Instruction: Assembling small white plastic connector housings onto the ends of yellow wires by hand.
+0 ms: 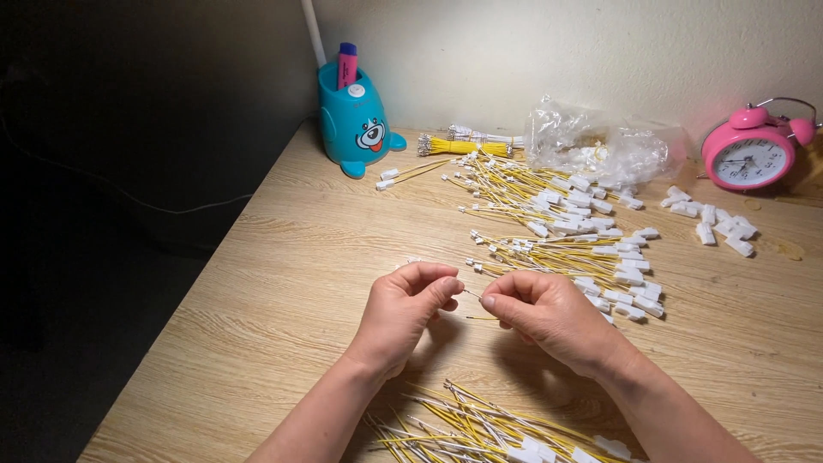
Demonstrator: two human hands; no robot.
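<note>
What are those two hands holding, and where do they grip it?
A thin wire, pinched at its end between the fingertips of the left hand and right hand; what each holds exactly is too small to tell.

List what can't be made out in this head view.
- Piece pinched between left hand and right hand: fingers cover it, only a thin wire tip shows.
- Near wire pile: cut off by bottom edge, forearms overlap it.
- Plastic bag contents: crinkled glare hides them.
- Pink clock: right edge crops it.
- Left of table: too dark.
</note>
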